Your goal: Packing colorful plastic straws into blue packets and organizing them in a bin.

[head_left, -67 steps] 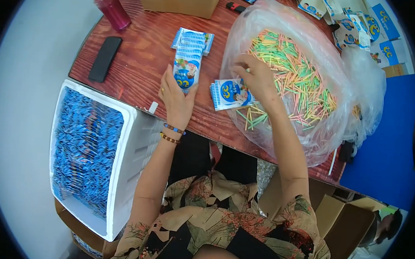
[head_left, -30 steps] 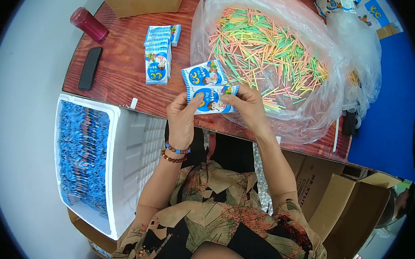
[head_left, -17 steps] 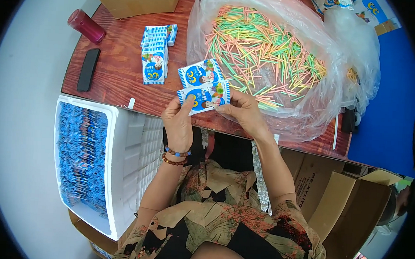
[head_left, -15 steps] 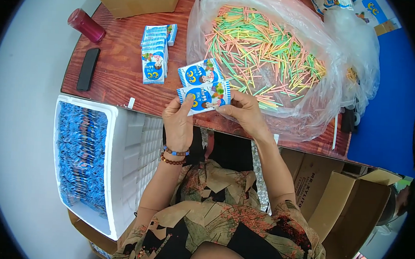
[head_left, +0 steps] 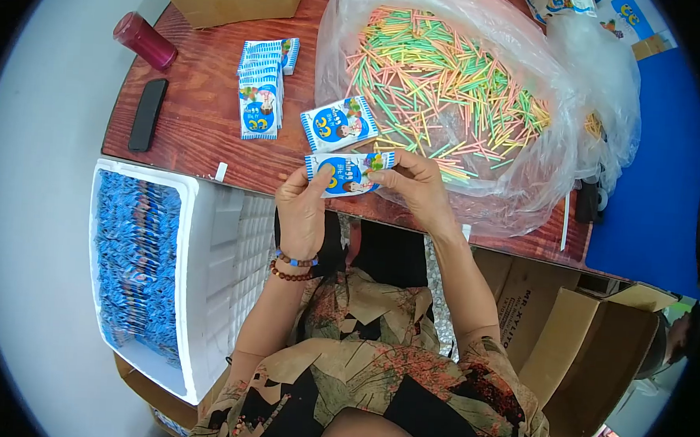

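Between my two hands is a small blue-and-white packet (head_left: 349, 176), held near the table's front edge. My left hand (head_left: 301, 208) pinches its left end with the thumb on top. At its right end, my right hand (head_left: 415, 189) grips it between thumb and fingers. Just beyond lies a second packet (head_left: 338, 125) of the same kind, flat on the table. Farther left, several like packets form an overlapping stack (head_left: 260, 95). A large clear plastic bag (head_left: 517, 207) lies opened on the right, full of thin pink, green and yellow sticks (head_left: 444, 81).
On the wooden table (head_left: 201, 108) are a dark phone (head_left: 148, 115), a red-purple cup (head_left: 145, 42) and a cardboard box (head_left: 231, 2). A white foam box (head_left: 196, 289) packed with blue packets (head_left: 138, 263) stands at lower left. An open carton (head_left: 596, 350) sits at lower right.
The packet in my hands has come slightly nearer to me and apart from the packet on the table, which it overlapped before. It now looks narrower, tilted or folded.
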A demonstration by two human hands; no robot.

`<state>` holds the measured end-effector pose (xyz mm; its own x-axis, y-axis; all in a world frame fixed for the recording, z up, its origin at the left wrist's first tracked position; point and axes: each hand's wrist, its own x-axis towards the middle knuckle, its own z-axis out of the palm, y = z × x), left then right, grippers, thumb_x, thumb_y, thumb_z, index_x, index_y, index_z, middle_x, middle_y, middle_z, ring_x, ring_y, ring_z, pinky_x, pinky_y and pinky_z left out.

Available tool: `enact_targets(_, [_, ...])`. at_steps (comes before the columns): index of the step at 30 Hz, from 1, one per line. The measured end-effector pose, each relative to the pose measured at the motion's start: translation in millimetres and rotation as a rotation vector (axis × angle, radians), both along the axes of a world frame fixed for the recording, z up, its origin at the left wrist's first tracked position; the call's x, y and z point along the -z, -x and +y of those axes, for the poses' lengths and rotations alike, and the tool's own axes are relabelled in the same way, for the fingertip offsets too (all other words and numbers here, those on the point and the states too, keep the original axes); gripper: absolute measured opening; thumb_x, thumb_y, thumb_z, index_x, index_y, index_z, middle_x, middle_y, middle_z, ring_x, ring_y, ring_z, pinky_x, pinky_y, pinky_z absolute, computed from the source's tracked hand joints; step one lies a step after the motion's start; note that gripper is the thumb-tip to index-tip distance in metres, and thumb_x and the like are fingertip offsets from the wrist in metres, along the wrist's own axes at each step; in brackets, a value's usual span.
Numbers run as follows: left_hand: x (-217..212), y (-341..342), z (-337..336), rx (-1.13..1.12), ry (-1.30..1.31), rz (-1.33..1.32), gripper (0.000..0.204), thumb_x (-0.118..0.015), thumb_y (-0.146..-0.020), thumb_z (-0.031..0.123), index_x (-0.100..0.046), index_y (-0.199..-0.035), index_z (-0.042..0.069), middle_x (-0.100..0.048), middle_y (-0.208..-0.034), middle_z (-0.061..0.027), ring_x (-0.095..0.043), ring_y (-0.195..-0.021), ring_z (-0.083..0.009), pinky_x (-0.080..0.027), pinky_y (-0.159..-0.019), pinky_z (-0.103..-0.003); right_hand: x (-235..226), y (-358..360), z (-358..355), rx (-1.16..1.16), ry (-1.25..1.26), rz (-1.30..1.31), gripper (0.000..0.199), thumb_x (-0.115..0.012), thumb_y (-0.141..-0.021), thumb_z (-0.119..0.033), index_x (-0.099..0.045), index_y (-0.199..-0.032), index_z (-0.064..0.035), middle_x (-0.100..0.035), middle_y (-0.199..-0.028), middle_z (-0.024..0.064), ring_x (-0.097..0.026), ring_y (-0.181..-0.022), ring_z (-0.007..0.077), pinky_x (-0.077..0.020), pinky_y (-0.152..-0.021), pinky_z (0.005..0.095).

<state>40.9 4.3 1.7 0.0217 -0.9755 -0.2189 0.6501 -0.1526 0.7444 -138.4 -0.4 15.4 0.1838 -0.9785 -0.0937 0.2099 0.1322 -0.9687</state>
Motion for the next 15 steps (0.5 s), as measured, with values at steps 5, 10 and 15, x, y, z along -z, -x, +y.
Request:
enact_targets(5, [-1,3,4,-0.027,-0.005,0.017,0.01,-0.062,-0.091,0.006,-0.067,-0.095,-0.002,-0.068,-0.095,-0.0061,-0.062,-0.082,-0.0083,-0.05,-0.076,-0.025,13,3,1,0.035,0.048,0.163,0.013,-0.068,-0.085,-0.006,-0.066,-0.095,0.0013,-0.066,-0.087,0.0008,-0.059,-0.081,0.006,-0.0483,-0.072,0.0225])
enact_targets(10, [10,1,1,-0.049,-0.018,0.071,0.013,-0.059,-0.094,0.009,-0.067,-0.092,-0.001,-0.068,-0.095,-0.0055,-0.062,-0.084,-0.0081,-0.05,-0.077,-0.026,-1,7,3,-0.016,0.175,0.349,0.012,-0.068,-0.082,-0.006,-0.065,-0.092,-0.0001,-0.063,-0.08,0.0008,-0.057,-0.076,0.0073,-0.0466,-0.072,0.0229])
enact_targets(15, [2,0,-2,0.002,-0.076,0.163,0.015,-0.057,-0.096,0.012,-0.066,-0.092,0.001,-0.068,-0.096,-0.0061,-0.063,-0.088,-0.0104,-0.052,-0.081,-0.028,-21,16,5,0.052,0.221,0.042,0.018,-0.064,-0.081,-0.003,-0.063,-0.099,-0.0045,-0.062,-0.098,0.006,-0.057,-0.093,0.0142,-0.0436,-0.086,0.0288])
